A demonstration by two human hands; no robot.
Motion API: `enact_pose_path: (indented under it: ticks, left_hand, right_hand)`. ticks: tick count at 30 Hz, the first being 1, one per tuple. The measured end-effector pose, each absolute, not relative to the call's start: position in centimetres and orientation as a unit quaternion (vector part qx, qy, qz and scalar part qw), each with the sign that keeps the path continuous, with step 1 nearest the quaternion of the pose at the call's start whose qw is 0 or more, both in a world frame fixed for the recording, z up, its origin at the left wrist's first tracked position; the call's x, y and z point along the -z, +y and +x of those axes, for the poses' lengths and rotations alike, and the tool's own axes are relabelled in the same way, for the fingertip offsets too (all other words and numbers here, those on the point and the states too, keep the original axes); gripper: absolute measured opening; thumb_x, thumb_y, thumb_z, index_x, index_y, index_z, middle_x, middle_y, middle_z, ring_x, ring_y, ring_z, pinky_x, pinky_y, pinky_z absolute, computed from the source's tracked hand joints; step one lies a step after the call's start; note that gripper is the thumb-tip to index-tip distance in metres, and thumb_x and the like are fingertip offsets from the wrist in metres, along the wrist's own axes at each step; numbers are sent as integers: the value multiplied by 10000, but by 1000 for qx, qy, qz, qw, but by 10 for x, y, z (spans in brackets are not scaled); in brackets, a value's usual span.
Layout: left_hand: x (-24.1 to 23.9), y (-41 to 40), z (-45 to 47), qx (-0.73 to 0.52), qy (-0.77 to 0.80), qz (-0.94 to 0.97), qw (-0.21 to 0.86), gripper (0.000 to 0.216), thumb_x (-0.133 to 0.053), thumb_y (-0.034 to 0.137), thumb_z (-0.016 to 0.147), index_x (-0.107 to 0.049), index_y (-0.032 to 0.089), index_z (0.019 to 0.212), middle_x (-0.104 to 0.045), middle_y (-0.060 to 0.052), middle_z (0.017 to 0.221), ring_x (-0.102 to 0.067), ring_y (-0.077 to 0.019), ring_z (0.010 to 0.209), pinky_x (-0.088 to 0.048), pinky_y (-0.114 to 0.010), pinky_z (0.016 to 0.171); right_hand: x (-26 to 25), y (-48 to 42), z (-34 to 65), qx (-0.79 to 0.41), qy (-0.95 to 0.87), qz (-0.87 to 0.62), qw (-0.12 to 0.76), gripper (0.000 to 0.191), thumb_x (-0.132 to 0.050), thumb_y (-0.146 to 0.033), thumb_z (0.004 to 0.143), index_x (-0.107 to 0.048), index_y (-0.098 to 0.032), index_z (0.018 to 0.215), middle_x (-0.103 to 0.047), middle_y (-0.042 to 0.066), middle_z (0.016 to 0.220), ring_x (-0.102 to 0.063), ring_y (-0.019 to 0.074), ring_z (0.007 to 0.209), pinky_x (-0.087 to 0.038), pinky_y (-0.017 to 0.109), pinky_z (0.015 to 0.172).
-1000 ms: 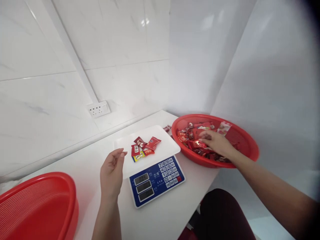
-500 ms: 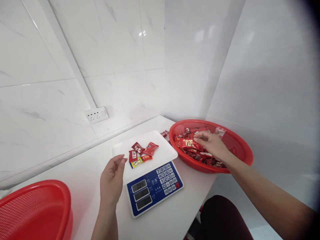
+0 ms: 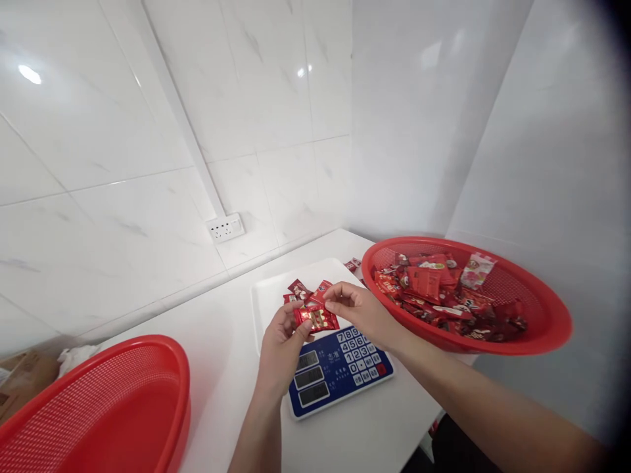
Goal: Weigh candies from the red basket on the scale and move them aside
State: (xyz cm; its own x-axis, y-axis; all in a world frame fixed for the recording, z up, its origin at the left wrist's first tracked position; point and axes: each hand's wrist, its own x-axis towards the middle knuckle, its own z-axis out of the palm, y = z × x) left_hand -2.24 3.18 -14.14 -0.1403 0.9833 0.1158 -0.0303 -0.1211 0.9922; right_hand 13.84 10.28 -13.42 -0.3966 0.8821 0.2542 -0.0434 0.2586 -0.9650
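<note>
Bare counter lies between scale and left basket (both low).

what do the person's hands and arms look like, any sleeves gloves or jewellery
Both the left hand and the right hand are bare: no gloves, and no rings, watch or bracelet show. Both forearms are uncovered as far as the picture's edge, so no sleeve is in view. Fingernails look short and unpainted.

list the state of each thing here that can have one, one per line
left hand: pinching the red packet
right hand: pinching the same packet
red packet: sealed, held over the scale by both hands
scale: on, displays lit, digits unreadable, packets on its tray
right basket: holds many packets
left basket: shows no contents
wall socket: nothing plugged in
</note>
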Motion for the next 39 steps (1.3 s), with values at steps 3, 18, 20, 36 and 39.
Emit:
enact_pose_path:
  ticks: [3,18,20,36,39]
  left_hand:
    - [142,32,-17,-599,485,458,443,335,-658,340,726,-559,203,1015,-672,-31,872,-608,-150,774,-498,-281,661]
    - [145,32,-14,-588,474,465,461,345,-669,275,716,-558,214,1036,-671,-28,908,-602,-147,816,-488,-271,704]
    - [146,32,-14,-589,473,465,461,351,-669,275,716,-558,211,1043,-671,-32,908,-605,-153,821,-488,-275,703]
    - [150,35,-17,-620,460,414,482,319,-621,410,760,-624,184,985,-673,-51,956,-622,-159,823,-503,-291,745]
    - [150,36,-17,-617,456,418,486,286,-612,416,767,-628,179,927,-665,-45,935,-616,-155,825,-501,-290,757]
  right_hand:
    - [137,93,133,-567,-645,-304,412,282,-619,-400,739,-617,-207,944,-644,26,895,-589,172,861,-453,333,796]
    - [144,89,134,-588,-653,-313,359,305,-566,-474,773,-613,-173,790,-607,7,735,-536,149,711,-406,280,660]
    - [142,87,134,-584,-653,-317,364,313,-574,-486,757,-605,-175,768,-609,8,733,-541,155,714,-415,291,678]
    - [145,87,133,-623,-595,-345,372,389,-590,-563,706,-623,-176,726,-591,15,663,-528,148,640,-382,267,563]
    - [145,87,134,-628,-585,-349,376,407,-616,-575,675,-626,-170,712,-595,17,677,-527,140,631,-380,263,563]
